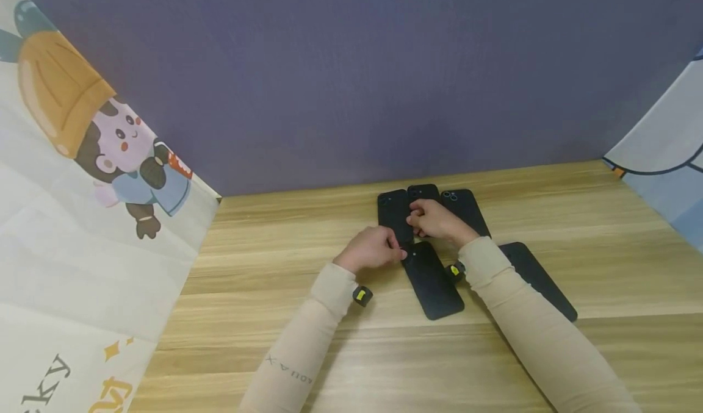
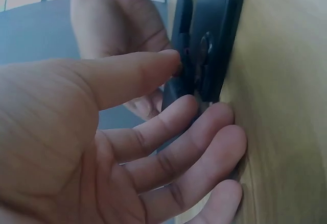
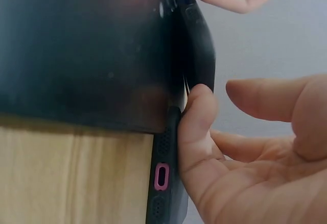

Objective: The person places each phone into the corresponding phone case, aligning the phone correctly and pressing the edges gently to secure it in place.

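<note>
Near the back of the table, my left hand [image 1: 375, 248] has its thumb and index fingertip at the top-left corner of the front black phone [image 1: 434, 282], gripping that corner. In the left wrist view, dark edges show beside the thumb. My right hand [image 1: 436, 221] reaches over the back row, its fingers bent near the back-left phone [image 1: 391, 208] and the back-middle phone [image 1: 424, 191]. The right wrist view shows its index fingertip touching a thin dark edge [image 3: 199, 55], the thumb standing apart. A pink-rimmed port [image 3: 162, 177] is visible below.
Another black phone [image 1: 465, 208] lies at the back right, partly under the right hand. One more phone [image 1: 540, 279] lies beside the right forearm, partly covered. A grey-purple panel [image 1: 351, 83] rises behind the wooden table [image 1: 247, 248]. A printed sheet [image 1: 82, 248] hangs at left.
</note>
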`<state>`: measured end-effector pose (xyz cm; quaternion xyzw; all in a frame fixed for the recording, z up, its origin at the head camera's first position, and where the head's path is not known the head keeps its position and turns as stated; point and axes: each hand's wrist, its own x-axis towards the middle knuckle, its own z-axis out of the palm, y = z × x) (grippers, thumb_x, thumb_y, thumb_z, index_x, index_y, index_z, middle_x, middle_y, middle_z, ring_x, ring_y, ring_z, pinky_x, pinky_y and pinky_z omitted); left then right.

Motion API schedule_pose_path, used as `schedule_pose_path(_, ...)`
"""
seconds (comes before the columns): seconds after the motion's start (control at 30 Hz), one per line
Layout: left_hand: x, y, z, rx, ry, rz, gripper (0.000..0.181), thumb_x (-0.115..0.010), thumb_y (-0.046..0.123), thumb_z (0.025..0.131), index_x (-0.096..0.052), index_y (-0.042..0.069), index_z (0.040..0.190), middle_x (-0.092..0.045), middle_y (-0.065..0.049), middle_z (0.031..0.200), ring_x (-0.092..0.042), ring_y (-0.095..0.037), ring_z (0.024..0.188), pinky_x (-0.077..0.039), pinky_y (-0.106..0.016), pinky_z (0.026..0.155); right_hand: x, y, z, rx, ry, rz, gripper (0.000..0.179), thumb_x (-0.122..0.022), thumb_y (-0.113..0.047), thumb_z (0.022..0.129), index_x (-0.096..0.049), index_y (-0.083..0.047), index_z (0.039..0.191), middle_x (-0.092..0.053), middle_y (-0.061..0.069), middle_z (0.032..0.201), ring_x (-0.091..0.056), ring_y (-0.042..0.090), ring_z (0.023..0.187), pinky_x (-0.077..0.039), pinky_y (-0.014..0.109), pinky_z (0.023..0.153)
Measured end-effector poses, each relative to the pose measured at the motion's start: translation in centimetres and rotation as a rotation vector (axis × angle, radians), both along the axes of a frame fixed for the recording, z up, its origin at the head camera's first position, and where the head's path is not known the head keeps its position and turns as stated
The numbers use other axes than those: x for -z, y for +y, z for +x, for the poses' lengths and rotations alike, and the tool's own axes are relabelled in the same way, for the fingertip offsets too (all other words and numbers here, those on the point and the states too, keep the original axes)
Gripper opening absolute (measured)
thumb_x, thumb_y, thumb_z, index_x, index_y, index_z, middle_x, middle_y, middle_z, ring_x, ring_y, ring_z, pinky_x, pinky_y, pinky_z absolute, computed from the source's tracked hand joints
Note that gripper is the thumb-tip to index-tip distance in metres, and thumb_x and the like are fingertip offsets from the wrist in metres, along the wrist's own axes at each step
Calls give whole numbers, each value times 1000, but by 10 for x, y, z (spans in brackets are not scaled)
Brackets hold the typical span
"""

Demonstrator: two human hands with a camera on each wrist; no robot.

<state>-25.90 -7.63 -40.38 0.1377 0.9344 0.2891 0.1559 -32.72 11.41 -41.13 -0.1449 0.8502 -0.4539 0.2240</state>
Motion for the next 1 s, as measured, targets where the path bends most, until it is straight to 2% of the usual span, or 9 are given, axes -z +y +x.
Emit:
schedule_pose_path(0.2, 0, 8, 4, -14, 71, -114, 23, -76, 39, 91, -69, 19, 82, -65, 7, 75, -56, -13, 70, -43, -26, 59, 1, -1, 0, -5, -5, -31, 54, -45, -8, 107, -26, 12, 155, -60, 24, 116, -63, 18, 83, -56, 29, 74)
schedule_pose_path(0.37, 3, 11, 5, -42, 90, -177, 26, -77, 43, 90, -69, 20, 80, -64, 8, 77, -54, -14, 77, -43, -27, 62, 3, -1, -1, 7, -33, -98, 50, -41, -3, 107, -30, 12, 153, -56, 26, 120, -62, 16, 81, -56, 29, 72)
schedule_pose_path(0.63, 7, 14, 7, -64, 109, -226, 39, -75, 57, 88, -69, 19, 81, -66, 7, 77, -59, -12, 67, -44, -28, 55, 2, 0, 0, 14, -50, -88, 48, -41, -5, 107, -33, 10, 153, -56, 22, 117, -63, 17, 81, -58, 30, 75)
schedule_pose_path(0.87, 8, 15, 8, -71, 109, -236, 40, -76, 58, 86, -67, 20, 80, -65, 7, 76, -59, -13, 64, -44, -29, 53, -1, 2, -1, 6, -63, -64, 46, -38, -8, 109, -35, 9, 152, -61, 20, 104, -63, 20, 84, -58, 32, 78)
schedule_pose_path(1.0, 8, 14, 8, -76, 92, -216, 39, -76, 57, 86, -68, 20, 81, -66, 7, 77, -59, -13, 64, -45, -29, 53, -5, 6, 0, -10, -44, -20, 45, -39, -13, 110, -39, 8, 150, -60, 25, 120, -65, 23, 88, -59, 34, 80)
